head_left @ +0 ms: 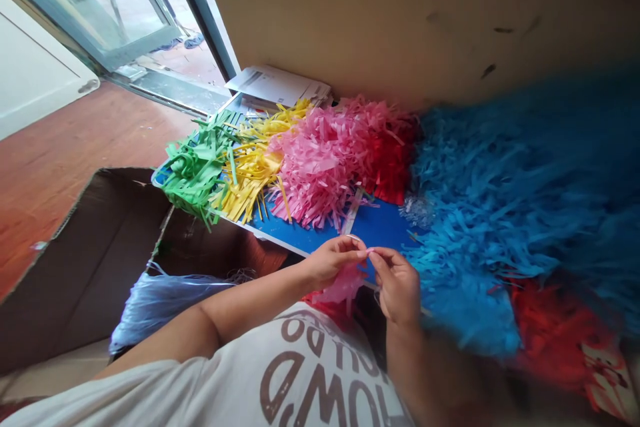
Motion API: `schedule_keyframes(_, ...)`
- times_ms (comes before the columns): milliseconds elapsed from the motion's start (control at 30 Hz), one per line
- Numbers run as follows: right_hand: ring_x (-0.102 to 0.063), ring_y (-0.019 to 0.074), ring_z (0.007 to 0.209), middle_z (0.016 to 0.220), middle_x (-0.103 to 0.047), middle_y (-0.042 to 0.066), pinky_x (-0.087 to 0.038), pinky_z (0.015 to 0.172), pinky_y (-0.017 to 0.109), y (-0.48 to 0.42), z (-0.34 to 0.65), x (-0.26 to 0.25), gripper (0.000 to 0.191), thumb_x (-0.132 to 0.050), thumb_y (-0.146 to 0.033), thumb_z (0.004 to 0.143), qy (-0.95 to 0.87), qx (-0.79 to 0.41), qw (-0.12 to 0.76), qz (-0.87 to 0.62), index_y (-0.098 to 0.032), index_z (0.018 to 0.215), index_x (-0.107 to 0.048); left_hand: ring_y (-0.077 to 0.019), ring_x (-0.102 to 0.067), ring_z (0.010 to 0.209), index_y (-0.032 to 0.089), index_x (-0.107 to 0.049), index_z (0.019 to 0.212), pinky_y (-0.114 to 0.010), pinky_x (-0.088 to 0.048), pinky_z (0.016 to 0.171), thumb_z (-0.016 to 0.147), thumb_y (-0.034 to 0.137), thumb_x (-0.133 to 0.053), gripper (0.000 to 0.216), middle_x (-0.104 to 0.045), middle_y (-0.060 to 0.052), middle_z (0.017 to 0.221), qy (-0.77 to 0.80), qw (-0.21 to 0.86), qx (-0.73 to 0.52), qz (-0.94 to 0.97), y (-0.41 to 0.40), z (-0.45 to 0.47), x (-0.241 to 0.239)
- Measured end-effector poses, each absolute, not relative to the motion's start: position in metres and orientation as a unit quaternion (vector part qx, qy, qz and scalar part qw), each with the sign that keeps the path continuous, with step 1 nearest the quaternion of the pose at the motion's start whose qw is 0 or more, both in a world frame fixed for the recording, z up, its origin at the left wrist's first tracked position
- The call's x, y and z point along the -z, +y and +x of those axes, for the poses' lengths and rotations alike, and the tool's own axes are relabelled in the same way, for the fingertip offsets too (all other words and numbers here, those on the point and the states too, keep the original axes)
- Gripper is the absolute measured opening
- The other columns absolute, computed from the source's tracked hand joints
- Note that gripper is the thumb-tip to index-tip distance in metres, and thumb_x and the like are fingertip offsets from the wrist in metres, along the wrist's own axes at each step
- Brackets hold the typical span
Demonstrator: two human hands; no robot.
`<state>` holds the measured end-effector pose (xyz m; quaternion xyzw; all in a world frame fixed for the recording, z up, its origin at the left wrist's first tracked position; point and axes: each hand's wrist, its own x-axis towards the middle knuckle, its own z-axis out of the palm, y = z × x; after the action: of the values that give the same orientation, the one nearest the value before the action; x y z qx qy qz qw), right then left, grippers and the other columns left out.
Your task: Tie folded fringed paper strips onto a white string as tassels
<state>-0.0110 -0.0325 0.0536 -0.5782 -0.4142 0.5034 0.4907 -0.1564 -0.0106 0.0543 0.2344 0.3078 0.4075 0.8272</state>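
Note:
Close to my body, at the front edge of a blue table (300, 236), both hands meet fingertip to fingertip. My left hand (334, 260) is closed in a pinch, and pink fringed paper (345, 285) hangs beneath it. My right hand (399, 282) pinches a small pink end of the paper against the left fingertips. Just beyond them lies a heap of pink fringed paper (325, 163), with red fringe (387, 170) on its right. Below the hanging paper some red shows at my lap, partly hidden.
Yellow fringe (253, 170) and green fringe (197, 163) cover the table's left end, with white papers (280, 83) behind. Blue fringe (490, 213) piles on the right, above red fringe (560, 333). A cardboard box (100, 233) and pale strands (165, 307) sit at left.

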Motion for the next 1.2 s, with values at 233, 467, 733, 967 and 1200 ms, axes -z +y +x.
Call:
schedule_keyframes(233,-0.067,0.0197,0.08,0.085,-0.073,0.007,-0.054,0.075,0.032,-0.034,-0.009,-0.049,0.026,-0.063,-0.043,0.084,-0.522,-0.347,0.458,-0.631,-0.019,0.082,-0.073,-0.0093,-0.056,0.065,0.012,-0.066,0.081,-0.021,-0.044,0.065,0.069,0.044,-0.086,0.04,-0.063,-0.001,0.07,0.362,0.747,-0.4,0.388,-0.009,-0.161,-0.052)
schedule_keyframes(467,-0.069,0.0187,0.075,0.094,-0.077,0.01,-0.055,0.071,0.032,-0.036,0.011,-0.049,0.048,-0.057,-0.051,0.091,-0.475,-0.376,0.475,-0.638,-0.017,0.124,-0.064,-0.0139,-0.068,0.069,0.01,-0.069,0.084,-0.025,-0.053,0.071,0.063,0.037,-0.091,0.041,-0.072,-0.006,0.079,0.343,0.826,-0.387,0.224,-0.002,-0.167,-0.054)
schedule_keyframes(733,-0.066,0.0183,0.073,0.078,-0.07,0.008,-0.053,0.068,0.029,-0.046,0.0,-0.061,0.032,-0.064,-0.047,0.09,-0.538,-0.133,0.509,-0.658,-0.017,0.081,-0.073,-0.0138,-0.069,0.065,0.012,-0.066,0.086,-0.025,-0.058,0.066,0.065,0.021,-0.09,0.033,-0.071,-0.005,0.076,0.316,0.86,-0.395,0.067,-0.007,-0.157,-0.052)
schedule_keyframes(967,-0.063,0.0182,0.071,0.075,-0.068,0.007,-0.051,0.068,0.031,-0.048,-0.006,-0.063,0.026,-0.064,-0.039,0.092,-0.539,-0.079,0.517,-0.66,-0.019,0.08,-0.073,-0.0111,-0.066,0.061,0.013,-0.065,0.086,-0.024,-0.056,0.062,0.063,0.024,-0.091,0.036,-0.072,-0.004,0.08,0.322,0.852,-0.404,0.082,-0.008,-0.157,-0.054)
schedule_keyframes(1200,-0.063,0.0188,0.071,0.076,-0.069,0.008,-0.05,0.068,0.031,-0.047,-0.01,-0.062,0.028,-0.064,-0.042,0.091,-0.522,-0.11,0.518,-0.668,-0.019,0.08,-0.073,-0.0097,-0.063,0.063,0.012,-0.065,0.081,-0.022,-0.05,0.065,0.06,0.027,-0.093,0.038,-0.07,-0.003,0.076,0.341,0.829,-0.43,0.111,-0.014,-0.15,-0.06)
